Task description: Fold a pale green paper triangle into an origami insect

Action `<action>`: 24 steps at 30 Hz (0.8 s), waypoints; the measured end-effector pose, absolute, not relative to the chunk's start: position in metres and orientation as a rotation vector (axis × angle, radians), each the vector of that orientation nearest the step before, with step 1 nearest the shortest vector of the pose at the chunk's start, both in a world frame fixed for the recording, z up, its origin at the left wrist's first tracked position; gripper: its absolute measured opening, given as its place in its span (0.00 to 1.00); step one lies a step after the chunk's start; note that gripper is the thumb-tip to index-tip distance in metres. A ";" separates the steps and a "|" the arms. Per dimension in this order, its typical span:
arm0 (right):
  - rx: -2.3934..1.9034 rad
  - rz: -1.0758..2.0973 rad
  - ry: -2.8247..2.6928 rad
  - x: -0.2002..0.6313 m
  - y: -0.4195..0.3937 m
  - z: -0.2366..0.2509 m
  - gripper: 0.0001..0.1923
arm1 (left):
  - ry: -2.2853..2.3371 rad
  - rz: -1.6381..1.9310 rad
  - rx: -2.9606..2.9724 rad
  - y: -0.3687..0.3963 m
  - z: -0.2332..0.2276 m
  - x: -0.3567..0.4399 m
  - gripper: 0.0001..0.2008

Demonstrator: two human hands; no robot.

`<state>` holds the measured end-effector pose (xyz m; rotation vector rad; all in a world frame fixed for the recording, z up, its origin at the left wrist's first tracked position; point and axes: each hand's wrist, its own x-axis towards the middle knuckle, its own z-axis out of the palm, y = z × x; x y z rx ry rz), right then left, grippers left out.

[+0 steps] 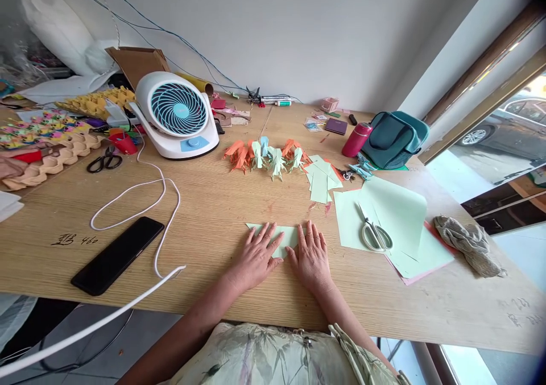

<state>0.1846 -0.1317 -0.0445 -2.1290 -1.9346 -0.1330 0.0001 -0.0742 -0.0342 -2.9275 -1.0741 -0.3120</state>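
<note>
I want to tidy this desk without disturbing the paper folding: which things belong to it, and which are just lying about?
In use:
left hand
right hand
green paper flat under both hands
green sheets
white scissors
folded paper figures

Lying about:
fan
phone
black scissors
teal bag
rag

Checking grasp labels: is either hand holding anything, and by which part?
Nothing is gripped. Left hand and right hand lie flat, fingers spread, pressing the pale green paper onto the table.
</note>
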 end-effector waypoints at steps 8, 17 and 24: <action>-2.156 -0.168 -1.954 0.185 -0.132 -0.049 0.35 | -1.067 -0.259 -2.952 -0.075 -0.030 0.001 0.30; -2.127 -0.202 -1.941 0.186 -0.133 -0.048 0.34 | -1.063 -0.220 -2.959 -0.075 -0.028 0.001 0.31; -1.948 -0.149 -2.182 0.186 -0.137 -0.034 0.30 | -1.052 -0.208 -2.953 -0.075 -0.026 0.000 0.32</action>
